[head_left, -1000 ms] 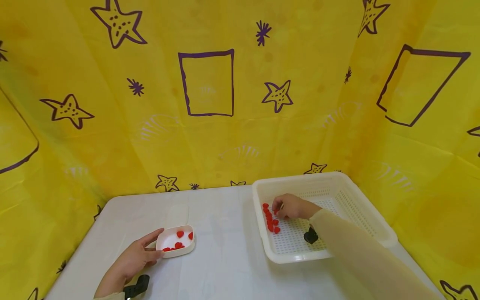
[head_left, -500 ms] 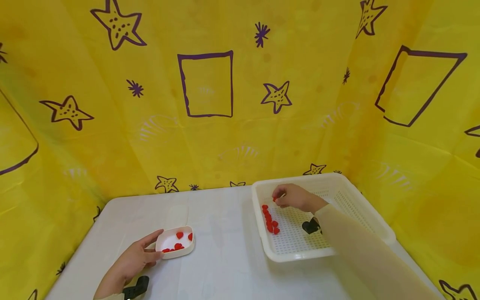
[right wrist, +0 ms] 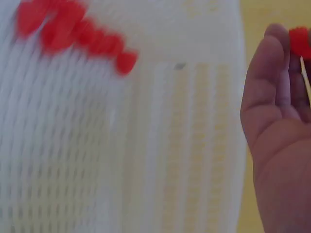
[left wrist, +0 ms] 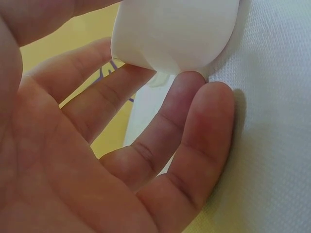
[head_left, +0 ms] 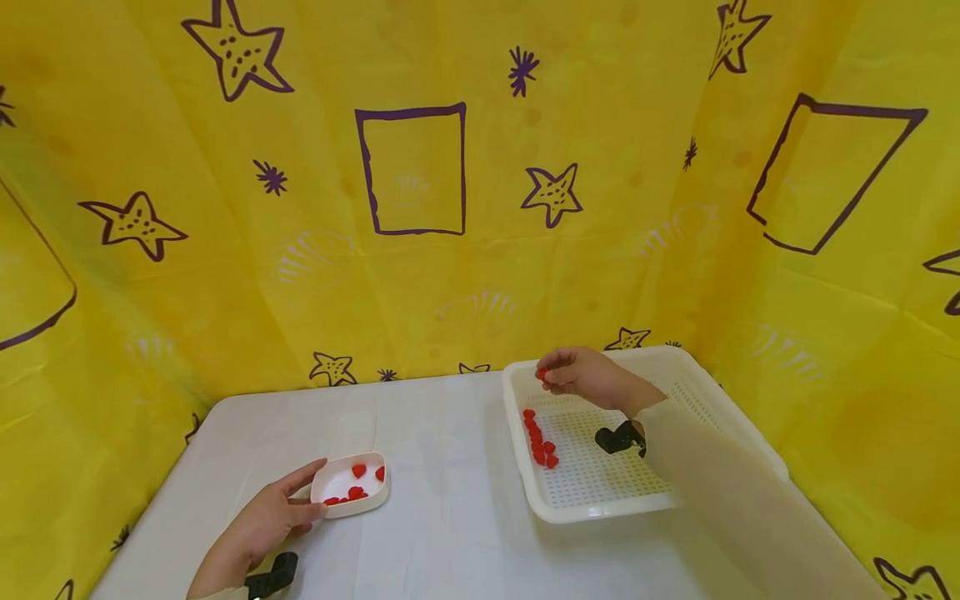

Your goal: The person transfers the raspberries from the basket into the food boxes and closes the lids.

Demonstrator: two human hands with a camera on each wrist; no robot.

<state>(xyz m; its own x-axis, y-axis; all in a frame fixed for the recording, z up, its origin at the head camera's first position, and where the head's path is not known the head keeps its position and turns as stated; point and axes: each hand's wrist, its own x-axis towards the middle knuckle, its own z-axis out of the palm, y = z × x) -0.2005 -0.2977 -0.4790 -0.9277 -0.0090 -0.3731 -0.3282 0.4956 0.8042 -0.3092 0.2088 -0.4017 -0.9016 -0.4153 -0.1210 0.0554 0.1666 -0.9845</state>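
My left hand (head_left: 270,512) holds a small white box (head_left: 381,498) by its left side, thumb at the near edge and index finger at the far rim. Several small red heart-shaped pieces (head_left: 359,471) lie inside it. In the left wrist view the fingers curl at the white box wall (left wrist: 175,34). Over the far left corner of a white perforated basket (head_left: 592,511), my right hand (head_left: 588,377) pinches one red piece (head_left: 542,375) between thumb and fingers. It is also at the right edge of the right wrist view, a red piece (right wrist: 300,41) at the fingertips.
A line of red pieces (head_left: 536,435) lies along the basket's left side, with a couple beside it. A flat pale lid-like panel (head_left: 356,432) lies behind the box on the white table (head_left: 442,467). Yellow patterned cloth (head_left: 420,317) encloses the back and sides.
My right hand has lifted one red piece from beside the row and moved up toward the basket's far left corner with it. The left hand and box have stayed put.
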